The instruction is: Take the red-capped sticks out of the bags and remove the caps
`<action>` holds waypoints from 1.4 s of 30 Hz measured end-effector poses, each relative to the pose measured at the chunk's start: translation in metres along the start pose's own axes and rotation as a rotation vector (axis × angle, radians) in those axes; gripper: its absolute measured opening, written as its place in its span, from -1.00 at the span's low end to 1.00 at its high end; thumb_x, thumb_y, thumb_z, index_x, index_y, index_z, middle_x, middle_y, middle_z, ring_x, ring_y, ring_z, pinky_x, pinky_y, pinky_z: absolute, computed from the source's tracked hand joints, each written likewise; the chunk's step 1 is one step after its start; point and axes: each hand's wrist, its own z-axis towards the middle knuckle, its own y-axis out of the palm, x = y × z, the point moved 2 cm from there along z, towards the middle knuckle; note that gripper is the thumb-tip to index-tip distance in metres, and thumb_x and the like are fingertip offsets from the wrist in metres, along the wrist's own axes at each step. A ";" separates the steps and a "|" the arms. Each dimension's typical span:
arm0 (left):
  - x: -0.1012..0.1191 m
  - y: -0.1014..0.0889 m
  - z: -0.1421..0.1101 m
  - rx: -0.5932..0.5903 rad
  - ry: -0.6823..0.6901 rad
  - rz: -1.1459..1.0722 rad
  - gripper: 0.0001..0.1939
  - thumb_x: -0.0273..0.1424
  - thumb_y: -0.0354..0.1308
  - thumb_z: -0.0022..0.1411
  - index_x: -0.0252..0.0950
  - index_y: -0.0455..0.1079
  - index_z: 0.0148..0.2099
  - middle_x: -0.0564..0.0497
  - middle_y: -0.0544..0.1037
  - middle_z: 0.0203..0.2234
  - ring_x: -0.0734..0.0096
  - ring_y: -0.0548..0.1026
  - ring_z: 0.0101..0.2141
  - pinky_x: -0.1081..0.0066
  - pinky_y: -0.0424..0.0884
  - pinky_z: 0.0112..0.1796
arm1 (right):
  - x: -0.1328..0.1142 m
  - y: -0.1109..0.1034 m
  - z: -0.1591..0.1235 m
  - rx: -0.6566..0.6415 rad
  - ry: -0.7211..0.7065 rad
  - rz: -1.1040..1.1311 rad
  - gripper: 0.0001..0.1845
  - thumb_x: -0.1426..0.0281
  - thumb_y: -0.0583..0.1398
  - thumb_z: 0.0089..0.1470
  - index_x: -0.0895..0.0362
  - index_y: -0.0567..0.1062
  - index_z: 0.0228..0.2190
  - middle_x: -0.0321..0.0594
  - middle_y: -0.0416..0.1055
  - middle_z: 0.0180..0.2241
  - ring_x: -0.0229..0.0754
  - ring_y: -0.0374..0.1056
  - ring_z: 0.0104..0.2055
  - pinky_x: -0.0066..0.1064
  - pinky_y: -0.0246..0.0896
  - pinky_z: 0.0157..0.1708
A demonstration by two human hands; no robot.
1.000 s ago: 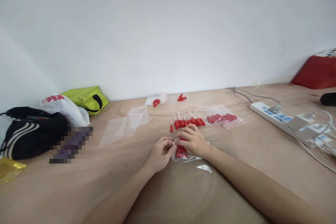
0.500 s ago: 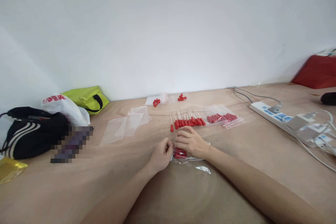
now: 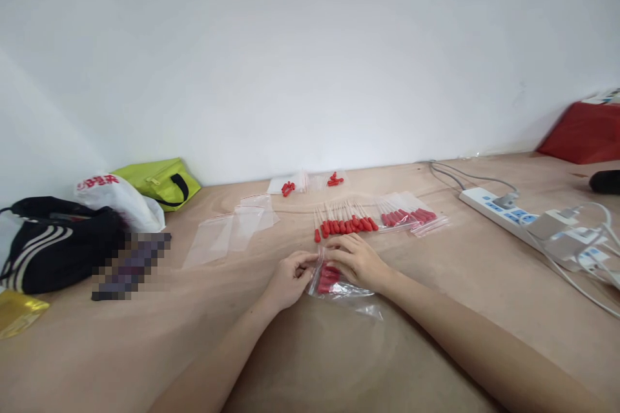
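A clear zip bag [image 3: 320, 287] holding several red-tipped sticks lies on the table between my hands. My left hand [image 3: 290, 279] pinches the bag's left edge, where the zip strip runs. Across its upper right part lies my right hand [image 3: 362, 262], fingers bent and holding the bag down, covering some of the contents. Just beyond my fingers is a row of loose sticks with red bulb-shaped ends [image 3: 345, 226]. To the right of the row, flat bags of similar red-ended sticks [image 3: 409, 214] overlap.
Bare clear bags [image 3: 210, 239] lie at left; small bags with short red pieces [image 3: 288, 187] sit near the wall. A power strip [image 3: 504, 210] with cables stands right. A black bag [image 3: 62, 245], a white plastic bag [image 3: 119, 200] and a green pouch [image 3: 162, 184] are far left.
My left hand closed in on the bag's edge, then drew slightly left with its fingers opening out. More of the zip strip and red ends now shows. The right hand barely moved.
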 end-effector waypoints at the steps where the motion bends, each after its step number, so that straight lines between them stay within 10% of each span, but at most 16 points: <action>1: 0.000 -0.002 0.000 0.007 0.011 0.046 -0.72 -0.48 0.00 -0.02 -0.30 0.43 -0.23 -0.03 0.43 -0.32 0.46 0.41 -0.38 0.49 0.35 -0.40 | 0.000 -0.001 -0.002 -0.025 0.054 0.016 -0.81 0.33 0.05 0.10 0.11 0.40 -0.26 -0.16 0.35 -0.21 -0.24 0.23 -0.19 -0.36 0.09 -0.22; 8: 0.008 -0.006 -0.004 0.017 0.066 0.292 -0.77 -0.46 0.02 0.04 -0.27 0.48 -0.29 0.02 0.32 -0.44 0.56 0.32 -0.53 0.52 0.31 -0.49 | 0.002 -0.015 -0.033 -0.234 0.244 0.064 -0.31 -0.01 0.17 -0.15 0.13 0.30 -0.03 -0.06 0.28 -0.11 -0.09 0.20 -0.10 -0.22 0.09 -0.13; 22: 0.022 -0.010 0.002 -0.260 0.228 0.178 -0.71 -0.36 0.04 0.14 -0.17 0.39 -0.07 -0.02 0.44 -0.11 0.35 0.40 -0.12 0.38 0.28 -0.07 | 0.015 -0.012 -0.036 -0.217 0.179 0.045 -0.46 0.04 0.12 -0.06 0.11 0.39 -0.11 -0.09 0.31 -0.15 -0.13 0.20 -0.12 -0.24 0.10 -0.14; 33: 0.022 -0.010 0.001 -0.273 0.140 0.179 -0.53 -0.28 0.18 0.00 -0.18 0.32 0.01 -0.07 0.36 -0.04 0.27 0.37 -0.09 0.24 0.29 -0.06 | 0.014 -0.006 -0.036 -0.144 0.220 -0.064 -0.58 0.09 0.12 -0.02 0.10 0.45 -0.21 -0.19 0.29 -0.40 -0.23 0.23 -0.36 -0.38 0.15 -0.36; 42: 0.023 -0.001 -0.005 -0.233 0.416 0.370 -0.71 -0.46 0.01 0.13 -0.24 0.36 -0.08 -0.13 0.32 -0.08 0.32 0.33 -0.11 0.31 0.27 -0.06 | 0.012 -0.006 -0.035 -0.140 0.254 -0.028 -0.60 0.15 0.13 0.00 0.13 0.41 -0.17 -0.18 0.30 -0.37 -0.22 0.26 -0.34 -0.38 0.20 -0.35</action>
